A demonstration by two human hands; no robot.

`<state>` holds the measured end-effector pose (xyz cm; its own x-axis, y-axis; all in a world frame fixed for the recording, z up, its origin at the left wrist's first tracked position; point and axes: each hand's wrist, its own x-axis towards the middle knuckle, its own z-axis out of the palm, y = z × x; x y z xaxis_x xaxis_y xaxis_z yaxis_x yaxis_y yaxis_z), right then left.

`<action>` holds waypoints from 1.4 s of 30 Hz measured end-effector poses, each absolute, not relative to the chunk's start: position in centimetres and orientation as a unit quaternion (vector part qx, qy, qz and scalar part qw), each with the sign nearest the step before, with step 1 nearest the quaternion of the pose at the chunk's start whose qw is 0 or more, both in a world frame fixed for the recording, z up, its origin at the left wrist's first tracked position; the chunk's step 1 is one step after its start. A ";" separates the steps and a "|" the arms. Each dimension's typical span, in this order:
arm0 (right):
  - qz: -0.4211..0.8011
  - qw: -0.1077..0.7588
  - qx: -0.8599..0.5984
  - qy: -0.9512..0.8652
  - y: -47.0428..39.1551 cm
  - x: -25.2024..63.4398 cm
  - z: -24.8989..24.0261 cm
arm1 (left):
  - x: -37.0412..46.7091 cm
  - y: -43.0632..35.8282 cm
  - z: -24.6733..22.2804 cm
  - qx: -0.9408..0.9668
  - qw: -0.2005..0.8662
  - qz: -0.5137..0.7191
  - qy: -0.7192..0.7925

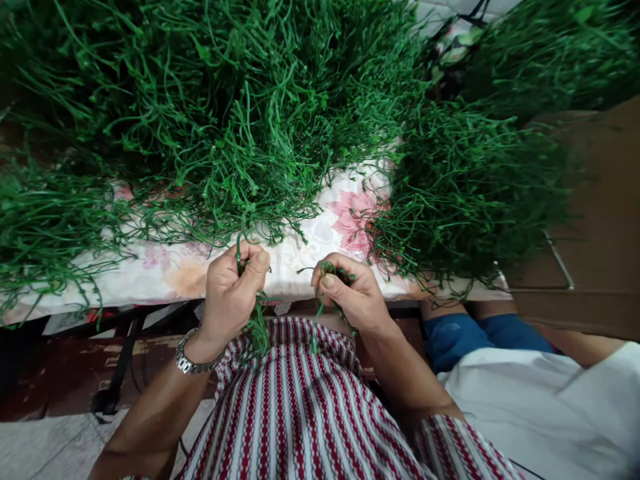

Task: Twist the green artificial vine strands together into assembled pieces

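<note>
My left hand (233, 293) is closed in a pinch on thin green plant stems (257, 333), whose curly ends hang below the fist in front of the striped shirt. Facing it across a small gap, my right hand (357, 297) also grips a few green stems (345, 275) between thumb and fingers. Both hands hover at the near edge of a table with a floral tablecloth (310, 250). Just beyond them rises a big heap of the same branching stems (250, 127). Whether they are real or plastic I cannot tell.
Another pile of green stems (465, 193) lies to the right, against a cardboard box (610, 227). A person in a white top (540, 400) and blue shorts sits close by on my right. More greenery (560, 53) stands at the back right. A dark red bench (55, 373) shows below the table.
</note>
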<state>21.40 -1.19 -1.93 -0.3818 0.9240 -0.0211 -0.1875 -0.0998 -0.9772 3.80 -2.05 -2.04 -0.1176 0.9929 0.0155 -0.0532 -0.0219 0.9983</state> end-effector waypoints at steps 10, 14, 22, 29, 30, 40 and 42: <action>0.667 0.431 -0.366 -0.485 -1.1 22.0 -2.5 | 4.9 -1.4 -1.4 0.579 0.476 0.410 0.519; 0.542 0.411 -0.412 -0.606 -1.1 22.4 -2.5 | 5.1 -1.7 -1.0 0.575 0.467 0.439 0.508; 0.197 0.352 -0.390 -0.828 -1.7 22.1 -3.3 | 5.8 -1.9 -1.0 0.587 0.451 0.441 0.507; 0.055 0.320 -0.394 -0.860 -1.7 22.2 -4.0 | 5.3 -2.4 -1.6 0.585 0.480 0.442 0.481; 0.041 0.319 -0.393 -0.861 -1.7 22.2 -4.0 | 5.2 -2.5 -1.6 0.585 0.486 0.444 0.474; 0.003 0.315 -0.376 -0.872 -1.8 21.8 -4.0 | 5.5 -2.8 -2.0 0.586 0.443 0.467 0.492; 0.028 0.312 -0.369 -0.875 -1.9 21.8 -4.0 | 5.3 -2.8 -2.0 0.603 0.422 0.459 0.498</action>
